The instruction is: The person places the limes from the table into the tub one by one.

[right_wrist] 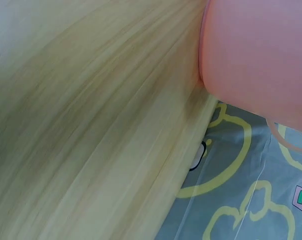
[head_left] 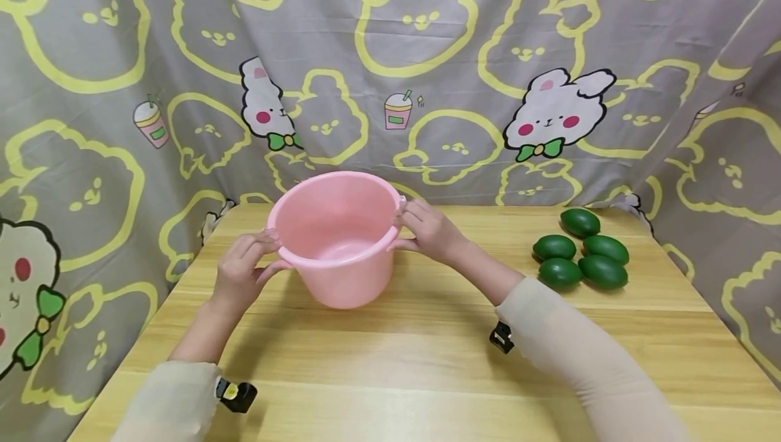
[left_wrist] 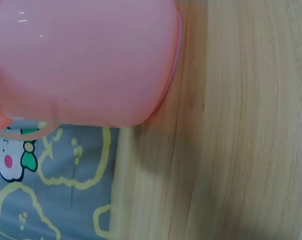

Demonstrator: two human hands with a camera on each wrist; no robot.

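A pink plastic bucket [head_left: 348, 279] with a wide rim stands upright on the wooden table, and its visible inside holds nothing. At its left rim, my left hand [head_left: 241, 269] grips it with the fingers over the edge and the thumb below. My right hand [head_left: 430, 228] grips the opposite rim, a little farther back. The bucket's wall [left_wrist: 86, 60] fills the upper left of the left wrist view. In the right wrist view the bucket [right_wrist: 261, 55] shows at the upper right. Neither hand appears in the wrist views.
Several dark green, lemon-shaped fruits [head_left: 560, 273] lie grouped at the right back of the table [head_left: 390, 374]. A grey patterned curtain [head_left: 451, 42] hangs behind the table's back edge and along both sides. Black devices [head_left: 238, 396] are strapped at both wrists.
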